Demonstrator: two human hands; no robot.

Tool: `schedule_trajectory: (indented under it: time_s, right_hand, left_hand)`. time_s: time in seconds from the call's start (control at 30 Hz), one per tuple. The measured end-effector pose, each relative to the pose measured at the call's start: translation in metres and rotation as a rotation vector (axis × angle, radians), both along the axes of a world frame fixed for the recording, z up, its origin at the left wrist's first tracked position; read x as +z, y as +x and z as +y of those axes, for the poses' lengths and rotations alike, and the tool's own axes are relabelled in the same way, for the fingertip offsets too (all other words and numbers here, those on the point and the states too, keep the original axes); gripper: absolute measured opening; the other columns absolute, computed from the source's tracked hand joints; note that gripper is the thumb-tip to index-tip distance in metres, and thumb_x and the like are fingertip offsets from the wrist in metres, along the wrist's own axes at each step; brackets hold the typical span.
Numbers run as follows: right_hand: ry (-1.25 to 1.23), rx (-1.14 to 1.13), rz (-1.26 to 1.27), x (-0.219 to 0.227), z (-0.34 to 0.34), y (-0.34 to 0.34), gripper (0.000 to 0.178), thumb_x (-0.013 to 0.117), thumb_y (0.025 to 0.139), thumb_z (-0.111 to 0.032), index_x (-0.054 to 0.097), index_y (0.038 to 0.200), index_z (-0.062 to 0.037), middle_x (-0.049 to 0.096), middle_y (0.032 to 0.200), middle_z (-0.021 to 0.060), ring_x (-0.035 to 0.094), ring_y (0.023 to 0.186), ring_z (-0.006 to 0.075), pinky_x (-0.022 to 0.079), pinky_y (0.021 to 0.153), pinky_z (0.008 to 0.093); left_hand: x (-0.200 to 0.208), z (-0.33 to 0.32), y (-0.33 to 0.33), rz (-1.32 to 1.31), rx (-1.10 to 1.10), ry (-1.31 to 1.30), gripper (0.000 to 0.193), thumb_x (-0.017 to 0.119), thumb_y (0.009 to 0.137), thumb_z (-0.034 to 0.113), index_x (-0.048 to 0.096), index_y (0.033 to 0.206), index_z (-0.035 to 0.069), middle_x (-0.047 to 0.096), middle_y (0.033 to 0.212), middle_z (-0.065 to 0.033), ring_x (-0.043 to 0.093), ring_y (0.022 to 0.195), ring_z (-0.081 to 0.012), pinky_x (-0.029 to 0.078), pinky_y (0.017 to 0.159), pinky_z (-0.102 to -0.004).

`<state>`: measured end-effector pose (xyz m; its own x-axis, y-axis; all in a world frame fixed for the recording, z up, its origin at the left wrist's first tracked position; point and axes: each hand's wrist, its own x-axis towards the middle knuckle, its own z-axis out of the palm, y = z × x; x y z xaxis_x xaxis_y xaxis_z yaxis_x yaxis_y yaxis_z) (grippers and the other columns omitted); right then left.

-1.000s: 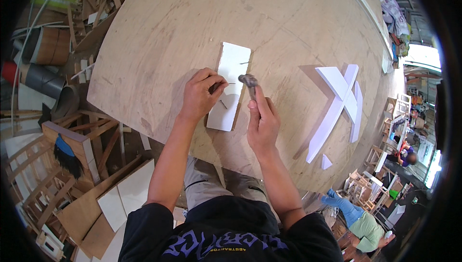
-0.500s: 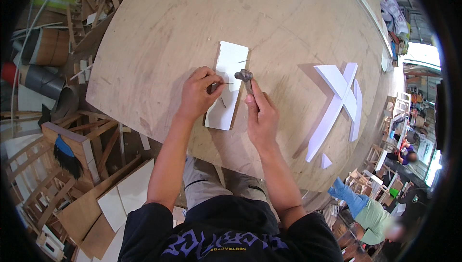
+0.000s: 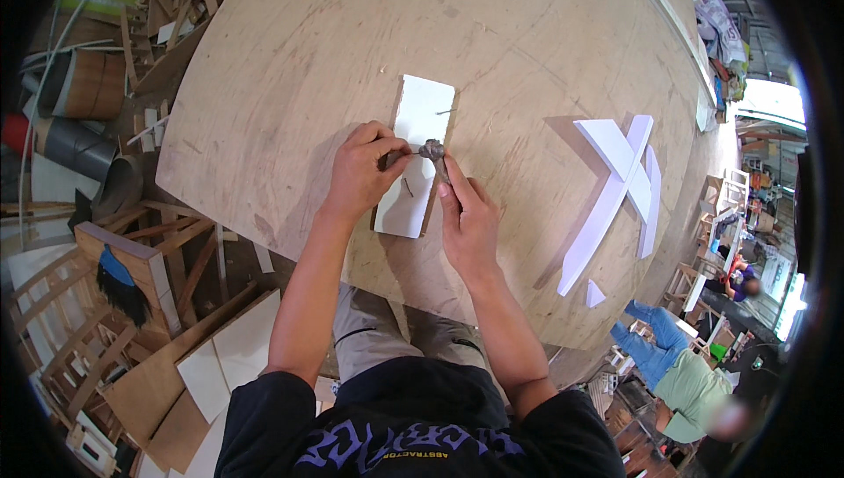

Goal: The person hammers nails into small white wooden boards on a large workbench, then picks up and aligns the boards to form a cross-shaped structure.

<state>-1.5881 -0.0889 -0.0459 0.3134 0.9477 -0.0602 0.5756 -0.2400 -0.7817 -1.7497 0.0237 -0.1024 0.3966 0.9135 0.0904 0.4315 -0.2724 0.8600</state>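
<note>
A white board [image 3: 406, 219] lies lengthwise before me on the wooden tabletop. My left hand [image 3: 362, 166] pinches a thin nail [image 3: 415, 154] over the board's middle. In my right hand [image 3: 470, 223] is a hammer [image 3: 432, 150], gripped close to its head. The hammer head meets the nail's visible end, and whether it touches is hard to tell. Another nail [image 3: 446, 112] stands out of the board toward its far end. Nearer me, a dark nail [image 3: 408, 188] or its shadow shows on the white face.
White crossed wooden strips [image 3: 607, 201] and a small white triangular offcut [image 3: 596, 293] lie on the right of the tabletop [image 3: 290, 56]. Wooden frames and a blue-black brush [image 3: 120, 285] are at the left. A person in a green shirt [image 3: 690, 399] is at lower right.
My right hand has brought the hammer head left and slightly nearer me, onto the nail's end. My left hand stays put. The person at lower right has shifted a little.
</note>
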Motion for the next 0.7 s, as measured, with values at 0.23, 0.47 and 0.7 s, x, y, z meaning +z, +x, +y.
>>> schedule_trajectory:
  time_s: [0.23, 0.47, 0.7]
  right_hand:
    - [0.026, -0.234, 0.251, -0.020, 0.025, -0.006, 0.036, 0.077, 0.098, -0.009, 0.067, 0.132, -0.0030, 0.079, 0.105, 0.0139, 0.077, 0.086, 0.0244, 0.058, 0.081, 0.0334]
    - [0.006, -0.125, 0.203, -0.032, 0.047, 0.000, 0.033, 0.079, 0.094, -0.003, 0.068, 0.125, -0.0034, 0.082, 0.101, 0.0115, 0.080, 0.091, 0.0250, 0.060, 0.084, 0.0357]
    - [-0.002, -0.102, 0.190, -0.031, 0.049, 0.003, 0.032, 0.079, 0.091, -0.001, 0.068, 0.121, -0.0034, 0.081, 0.097, 0.0120, 0.081, 0.090, 0.0281, 0.060, 0.082, 0.0363]
  left_hand:
    - [0.008, 0.001, -0.001, 0.007, -0.004, -0.147, 0.017, 0.087, 0.084, 0.002, 0.080, 0.100, 0.002, 0.067, 0.094, -0.0062, 0.064, 0.076, -0.0169, 0.053, 0.070, -0.0320]
    - [0.015, 0.004, 0.003, 0.014, -0.001, -0.266, 0.015, 0.086, 0.082, 0.001, 0.080, 0.096, 0.001, 0.067, 0.095, -0.0103, 0.069, 0.085, -0.0241, 0.057, 0.076, -0.0362]
    - [0.017, 0.006, 0.004, 0.022, -0.005, -0.259, 0.015, 0.086, 0.085, 0.000, 0.081, 0.099, 0.000, 0.068, 0.095, -0.0074, 0.066, 0.078, -0.0166, 0.054, 0.072, -0.0319]
